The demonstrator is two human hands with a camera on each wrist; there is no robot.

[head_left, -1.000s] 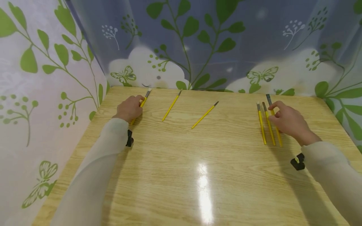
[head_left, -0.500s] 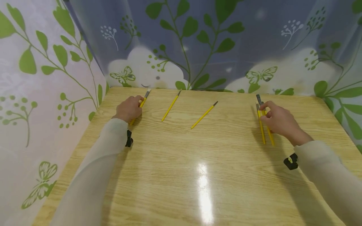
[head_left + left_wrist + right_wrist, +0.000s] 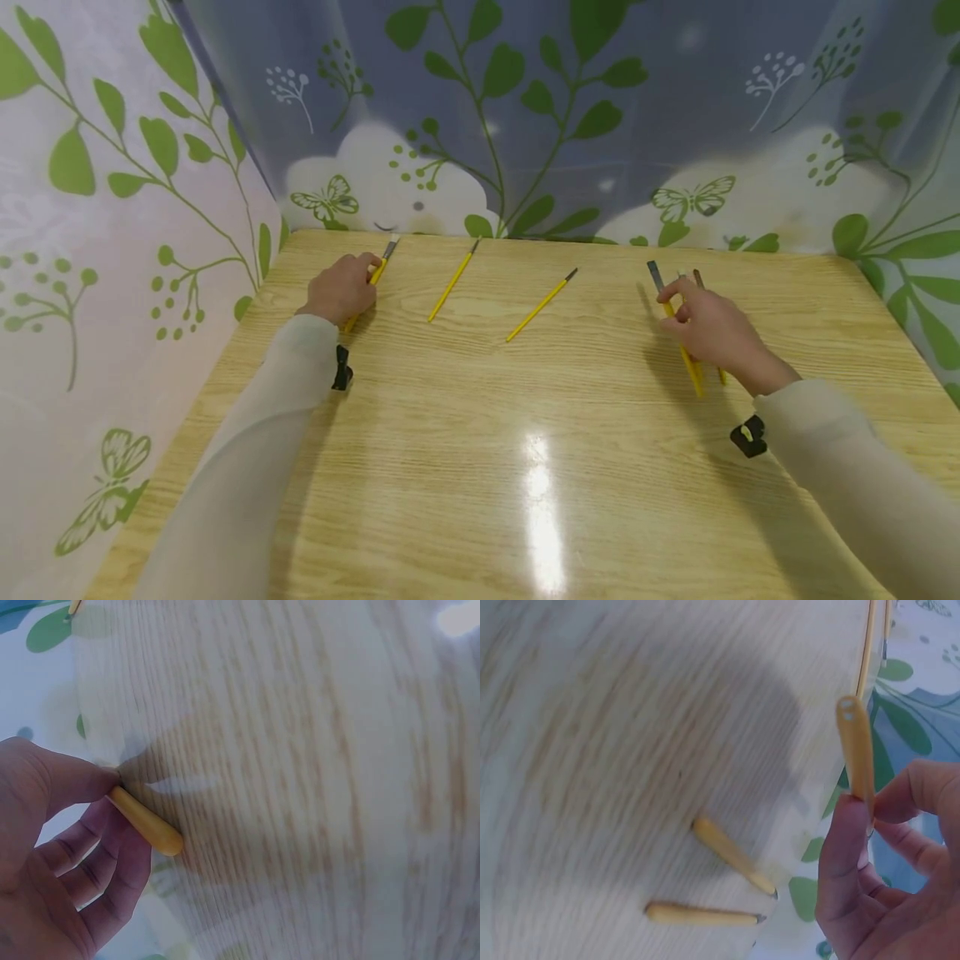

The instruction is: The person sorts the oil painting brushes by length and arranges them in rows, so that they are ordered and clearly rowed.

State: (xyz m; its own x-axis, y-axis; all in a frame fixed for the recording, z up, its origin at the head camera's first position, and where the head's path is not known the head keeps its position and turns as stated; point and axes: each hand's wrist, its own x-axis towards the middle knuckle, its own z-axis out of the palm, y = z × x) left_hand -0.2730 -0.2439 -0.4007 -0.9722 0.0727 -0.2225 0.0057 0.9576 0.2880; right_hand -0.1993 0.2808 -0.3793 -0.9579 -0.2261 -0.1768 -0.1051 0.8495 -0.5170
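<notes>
At the table's left, the left hand (image 3: 341,288) pinches a yellow paintbrush (image 3: 381,271) with a pale-tipped head; the handle end (image 3: 150,823) shows in the left wrist view. On the right, the right hand (image 3: 712,329) pinches a wide dark-tipped yellow brush (image 3: 691,367) between thumb and finger, its handle (image 3: 857,750) raised over the table in the right wrist view. Two more brushes (image 3: 731,855) (image 3: 699,279) lie beneath or beside that hand, partly hidden in the head view. Two thin yellow brushes, one upright-slanting (image 3: 453,282) and one more tilted (image 3: 540,307), lie between the hands.
The wood-patterned table (image 3: 450,467) has a glare streak near its front middle. A curtain-like backdrop (image 3: 675,100) with leaves and butterflies stands along the back edge, and a pale patterned wall (image 3: 112,292) stands along the left.
The right hand has moved left with the wide brush, from the right side of the two neighbouring brushes to their left. The left hand has stayed in place on its brush.
</notes>
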